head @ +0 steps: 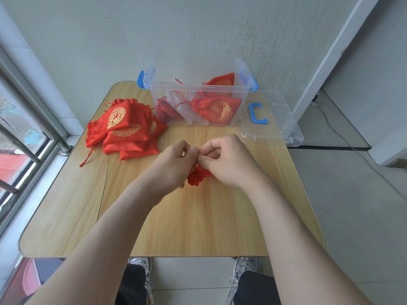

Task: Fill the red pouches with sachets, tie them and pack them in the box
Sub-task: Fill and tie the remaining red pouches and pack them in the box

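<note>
At your far left a pile of flat red pouches [125, 128] with gold heart prints lies on the wooden table [176, 221], loose cords trailing toward the edge. Your left hand [174, 164] comes next, thumb and forefinger pinched on the drawstring [211, 158], the other fingers curled. Just below your fingertips sits the pouch [197, 177] you are working on, its mouth gathered into a red ruffle between your wrists (whether it rests on the table or hangs just above it, you cannot tell). Your right hand [229, 161] meets the left, fingertips touching, and pinches the same drawstring. Behind your hands stands the clear box [193, 86] with blue latches, holding closed red pouches [217, 110] and pale sachets [184, 108]. Its lid [273, 119] lies flat just beside it on the right
</note>
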Motion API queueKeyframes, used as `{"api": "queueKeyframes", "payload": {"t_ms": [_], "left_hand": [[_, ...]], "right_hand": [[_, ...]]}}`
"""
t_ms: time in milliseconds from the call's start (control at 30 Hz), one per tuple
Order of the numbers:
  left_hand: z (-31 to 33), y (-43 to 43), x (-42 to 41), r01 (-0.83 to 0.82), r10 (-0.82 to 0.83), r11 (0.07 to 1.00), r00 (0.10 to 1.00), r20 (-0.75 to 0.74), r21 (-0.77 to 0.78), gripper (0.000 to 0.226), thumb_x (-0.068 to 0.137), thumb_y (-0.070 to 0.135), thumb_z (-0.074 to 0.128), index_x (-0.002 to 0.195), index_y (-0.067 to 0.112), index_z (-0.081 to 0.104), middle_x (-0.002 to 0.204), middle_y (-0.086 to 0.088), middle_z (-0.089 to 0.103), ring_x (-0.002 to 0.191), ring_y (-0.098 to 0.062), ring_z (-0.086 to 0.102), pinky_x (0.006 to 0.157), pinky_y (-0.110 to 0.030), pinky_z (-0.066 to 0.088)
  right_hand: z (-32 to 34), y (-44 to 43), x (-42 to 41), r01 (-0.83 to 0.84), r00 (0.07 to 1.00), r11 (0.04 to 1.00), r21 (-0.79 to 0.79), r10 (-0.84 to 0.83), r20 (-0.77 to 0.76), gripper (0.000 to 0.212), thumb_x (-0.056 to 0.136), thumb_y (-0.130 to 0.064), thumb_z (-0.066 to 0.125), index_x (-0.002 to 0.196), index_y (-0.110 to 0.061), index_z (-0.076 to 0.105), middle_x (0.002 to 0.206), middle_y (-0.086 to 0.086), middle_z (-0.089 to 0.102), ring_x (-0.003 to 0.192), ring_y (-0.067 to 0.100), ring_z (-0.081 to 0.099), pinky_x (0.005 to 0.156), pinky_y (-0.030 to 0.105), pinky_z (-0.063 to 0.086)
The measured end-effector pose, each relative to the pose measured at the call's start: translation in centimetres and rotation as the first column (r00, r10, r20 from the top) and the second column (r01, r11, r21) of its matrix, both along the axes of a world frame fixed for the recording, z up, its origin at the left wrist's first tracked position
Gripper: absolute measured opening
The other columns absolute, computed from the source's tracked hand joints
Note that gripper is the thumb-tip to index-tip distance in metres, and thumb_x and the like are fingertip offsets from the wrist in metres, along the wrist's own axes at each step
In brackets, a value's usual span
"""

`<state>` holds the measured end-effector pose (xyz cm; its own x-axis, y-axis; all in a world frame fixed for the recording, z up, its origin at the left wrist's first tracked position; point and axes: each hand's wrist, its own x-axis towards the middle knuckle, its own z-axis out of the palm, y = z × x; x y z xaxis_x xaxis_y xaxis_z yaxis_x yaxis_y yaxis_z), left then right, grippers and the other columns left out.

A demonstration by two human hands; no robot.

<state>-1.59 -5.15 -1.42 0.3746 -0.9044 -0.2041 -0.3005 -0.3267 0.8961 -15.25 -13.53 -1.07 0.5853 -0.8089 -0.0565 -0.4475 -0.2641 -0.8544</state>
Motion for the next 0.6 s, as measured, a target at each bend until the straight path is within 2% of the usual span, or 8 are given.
{"api": "queueKeyframes", "payload": {"t_ms": [67,133,267,367,467,533,600], "left_hand": [[0.1,0.1,0.0,0.007,-0.007,1.0,1.0,0.012,-0.021,0.028,0.113,0.031,0.048,0.096,0.01,0.054,0.069,0.002,0.06,0.047,-0.004,0.053,0.054,-0.031,0.047],[0.2,0.2,0.0,0.004,-0.003,0.999,1.0,0.031,-0.038,0.028,0.113,0.029,0.049,0.099,0.006,0.055,0.068,0.001,0.061,0.045,-0.004,0.054,0.051,-0.026,0.046],[0.2,0.4,-0.1,-0.001,0.007,0.998,0.994,0.111,-0.057,0.027,0.113,0.022,0.047,0.103,-0.001,0.056,0.072,-0.003,0.063,0.042,0.0,0.053,0.045,-0.013,0.04],[0.0,0.4,0.0,0.005,0.004,0.998,0.988,0.156,-0.059,0.024,0.112,0.019,0.049,0.101,0.0,0.058,0.078,-0.003,0.067,0.045,0.003,0.056,0.046,-0.011,0.04],[-0.1,0.6,0.4,0.014,0.006,0.996,0.976,0.217,-0.092,0.02,0.109,0.015,0.054,0.096,0.004,0.064,0.078,-0.001,0.072,0.05,0.002,0.059,0.051,-0.017,0.047],[0.0,0.7,0.8,0.026,-0.002,0.993,0.978,0.209,-0.113,0.018,0.107,0.014,0.058,0.094,0.006,0.068,0.077,0.0,0.075,0.054,0.0,0.061,0.057,-0.028,0.056],[0.0,0.9,1.1,0.049,-0.023,0.991,0.98,0.199,-0.123,0.016,0.104,0.012,0.063,0.091,0.007,0.072,0.076,0.0,0.077,0.058,-0.003,0.065,0.061,-0.036,0.06]], "right_hand": [[0.1,0.3,0.1,0.004,1.0,1.0,-0.005,-0.004,-0.003,0.005,0.098,-0.023,0.077,0.099,-0.02,0.079,0.075,-0.005,0.08,0.074,0.007,0.078,0.084,0.041,0.065],[0.2,0.5,0.1,-0.006,1.0,1.0,-0.015,0.006,-0.019,0.006,0.099,-0.022,0.075,0.098,-0.021,0.081,0.074,-0.006,0.08,0.073,0.006,0.078,0.082,0.038,0.065],[0.4,0.6,0.3,0.03,0.998,0.998,-0.063,-0.034,-0.061,0.016,0.095,-0.027,0.078,0.079,-0.027,0.081,0.068,-0.012,0.077,0.068,0.001,0.075,0.065,0.02,0.058],[0.3,0.6,0.6,0.104,0.991,0.99,-0.091,-0.111,-0.08,0.02,0.089,-0.025,0.079,0.07,-0.028,0.08,0.065,-0.014,0.075,0.067,0.002,0.073,0.06,0.019,0.057],[0.4,0.6,0.9,0.151,0.987,0.989,-0.006,-0.151,-0.053,0.018,0.085,-0.024,0.075,0.068,-0.021,0.08,0.068,-0.009,0.077,0.075,0.009,0.077,0.074,0.031,0.065],[0.5,0.6,0.9,0.173,0.985,0.984,0.05,-0.171,-0.038,0.019,0.084,-0.028,0.074,0.071,-0.016,0.079,0.073,-0.005,0.079,0.081,0.014,0.078,0.08,0.038,0.065],[0.6,0.7,0.8,0.191,0.98,0.98,0.063,-0.187,-0.064,0.02,0.085,-0.027,0.072,0.073,-0.013,0.078,0.074,-0.006,0.079,0.081,0.011,0.075,0.076,0.032,0.062]]}}
